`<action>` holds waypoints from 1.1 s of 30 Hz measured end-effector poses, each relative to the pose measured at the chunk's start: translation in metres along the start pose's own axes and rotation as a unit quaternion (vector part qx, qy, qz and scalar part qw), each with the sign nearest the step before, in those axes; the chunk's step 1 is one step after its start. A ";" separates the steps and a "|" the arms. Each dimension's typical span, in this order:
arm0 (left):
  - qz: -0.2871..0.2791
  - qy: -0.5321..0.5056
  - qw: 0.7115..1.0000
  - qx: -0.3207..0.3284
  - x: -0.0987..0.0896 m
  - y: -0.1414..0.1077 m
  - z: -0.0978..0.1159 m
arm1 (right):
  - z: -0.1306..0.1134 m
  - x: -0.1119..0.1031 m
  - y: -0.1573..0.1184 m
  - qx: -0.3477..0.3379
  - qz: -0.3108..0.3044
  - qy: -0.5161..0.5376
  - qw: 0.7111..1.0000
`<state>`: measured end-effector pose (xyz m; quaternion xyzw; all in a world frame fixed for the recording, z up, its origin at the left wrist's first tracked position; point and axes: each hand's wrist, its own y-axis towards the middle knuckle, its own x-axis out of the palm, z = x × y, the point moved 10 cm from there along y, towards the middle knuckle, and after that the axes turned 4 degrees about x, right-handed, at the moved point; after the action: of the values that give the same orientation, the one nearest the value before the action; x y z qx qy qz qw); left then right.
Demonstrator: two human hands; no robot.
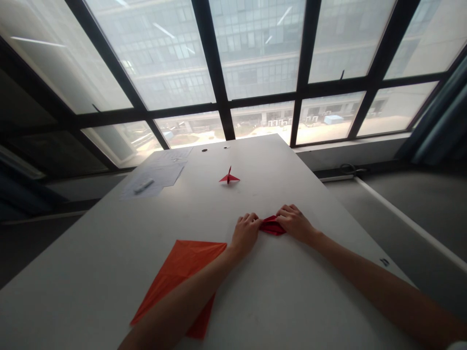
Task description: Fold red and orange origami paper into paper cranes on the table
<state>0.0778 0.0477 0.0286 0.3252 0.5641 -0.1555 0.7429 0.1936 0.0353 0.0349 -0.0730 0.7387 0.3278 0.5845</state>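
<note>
Both arms reach forward across the white surface (292, 296) and angle in toward each other, wrists low and hands close together just beyond the middle of the view. The left forearm (182, 301) comes up from the near left and the right forearm (375, 277) from the near right. Between the hands, a folded red paper (272, 226) sits flat on the surface. The left hand (246, 232) has its fingers curled down onto the paper's left end, and the right hand (295, 223) has its fingers bent over the right end. Each grip is closed on the paper from its own side, with the hands nearly meeting across it.

A large creased orange paper (178, 267) lies to the left and near, partly under the left forearm. Farther away, a small red paper crane (229, 178) stands alone near the middle of the surface. At the far left lie pale printed sheets (158, 167), with a marker (144, 186) on them. Beyond the far edge is a wide, dark-framed window (259, 58).
</note>
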 end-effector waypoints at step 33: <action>-0.096 -0.087 0.980 0.151 0.018 -0.021 0.043 | 0.007 0.001 -0.009 0.086 -0.032 0.047 0.995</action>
<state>0.1027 0.0061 0.0117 0.3634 0.4959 -0.3375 0.7129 0.2036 0.0320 0.0299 -0.0613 0.7879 0.2404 0.5636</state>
